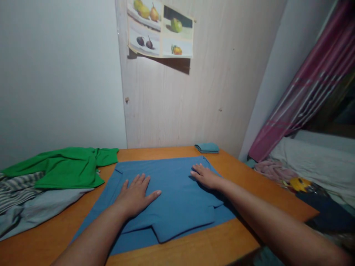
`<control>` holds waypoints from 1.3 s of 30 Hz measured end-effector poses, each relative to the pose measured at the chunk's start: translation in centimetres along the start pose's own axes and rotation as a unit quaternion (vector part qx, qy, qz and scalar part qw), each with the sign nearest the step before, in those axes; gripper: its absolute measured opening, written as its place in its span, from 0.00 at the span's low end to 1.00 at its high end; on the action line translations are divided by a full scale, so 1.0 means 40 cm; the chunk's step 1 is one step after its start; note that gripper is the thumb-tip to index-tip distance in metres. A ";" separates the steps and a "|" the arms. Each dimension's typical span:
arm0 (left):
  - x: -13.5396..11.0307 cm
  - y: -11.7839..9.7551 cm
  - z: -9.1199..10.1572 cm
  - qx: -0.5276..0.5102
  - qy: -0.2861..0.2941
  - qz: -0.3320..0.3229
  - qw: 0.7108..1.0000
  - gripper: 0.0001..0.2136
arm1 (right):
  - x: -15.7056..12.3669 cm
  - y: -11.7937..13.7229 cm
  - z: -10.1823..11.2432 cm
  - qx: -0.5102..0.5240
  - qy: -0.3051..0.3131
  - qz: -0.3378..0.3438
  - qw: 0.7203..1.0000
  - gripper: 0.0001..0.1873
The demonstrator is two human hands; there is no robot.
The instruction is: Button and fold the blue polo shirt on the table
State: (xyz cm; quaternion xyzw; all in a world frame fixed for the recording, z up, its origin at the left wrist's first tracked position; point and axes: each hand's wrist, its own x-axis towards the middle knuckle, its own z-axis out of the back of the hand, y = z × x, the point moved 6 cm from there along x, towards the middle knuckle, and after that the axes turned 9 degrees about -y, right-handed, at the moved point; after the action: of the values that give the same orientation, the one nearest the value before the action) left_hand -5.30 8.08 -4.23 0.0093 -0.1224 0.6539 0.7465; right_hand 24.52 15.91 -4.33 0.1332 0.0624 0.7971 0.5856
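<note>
A blue garment [177,207] lies spread on the orange-brown table, with its near part folded over in layers and its lower edge uneven. I cannot tell exactly what kind of garment it is. My left hand [135,195] rests flat on its left half, fingers apart and thumb stretched to the right. On the upper right part lies my right hand [205,176], palm down with the fingers extended. Neither hand grips the cloth. Small creases show near the garment's left and right edges.
A green top [72,166] lies over striped and grey clothes [52,210] at the left of the table [244,184]. Near the wall sits a small folded teal cloth [206,147]. Beyond the table's right edge are a bed [318,162] with fabrics and a pink curtain [299,88].
</note>
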 end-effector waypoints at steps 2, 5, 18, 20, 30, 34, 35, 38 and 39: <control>0.003 0.001 -0.001 0.003 0.000 -0.003 1.000 0.46 | -0.023 -0.004 0.015 0.015 -0.010 0.007 1.000 0.43; 0.007 0.004 -0.003 0.008 -0.001 -0.002 1.000 0.46 | -0.066 -0.016 0.018 0.009 -0.015 0.010 1.000 0.43; 0.007 0.003 -0.002 0.009 0.005 -0.001 1.000 0.46 | -0.127 -0.009 0.021 -0.023 -0.010 0.025 0.999 0.43; 0.009 0.007 -0.007 0.007 0.002 -0.001 1.000 0.46 | -0.132 -0.003 0.014 -0.030 0.006 0.025 0.999 0.44; -0.001 -0.052 0.025 -0.046 -0.047 -0.112 0.992 0.32 | -0.129 0.201 0.016 0.073 0.052 0.176 0.980 0.40; -0.020 -0.092 0.009 -0.069 0.036 -0.170 0.982 0.27 | -0.138 0.223 -0.027 0.084 0.105 0.204 0.970 0.37; -0.023 -0.094 0.003 -0.067 0.052 -0.171 0.982 0.27 | -0.138 0.220 -0.031 0.082 0.110 0.201 0.970 0.36; -0.025 -0.091 -0.004 -0.065 0.064 -0.166 0.982 0.29 | -0.134 0.216 -0.023 0.089 0.118 0.192 0.970 0.38; -0.024 -0.090 -0.004 -0.066 0.063 -0.164 0.982 0.29 | -0.131 0.219 -0.012 0.097 0.111 0.190 0.971 0.38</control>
State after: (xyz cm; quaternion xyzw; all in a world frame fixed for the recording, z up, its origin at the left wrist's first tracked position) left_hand -1.86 6.64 -4.05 -0.0611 -0.1150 0.5122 0.8490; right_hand 17.80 8.30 -3.30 0.1100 0.1777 0.8938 0.3967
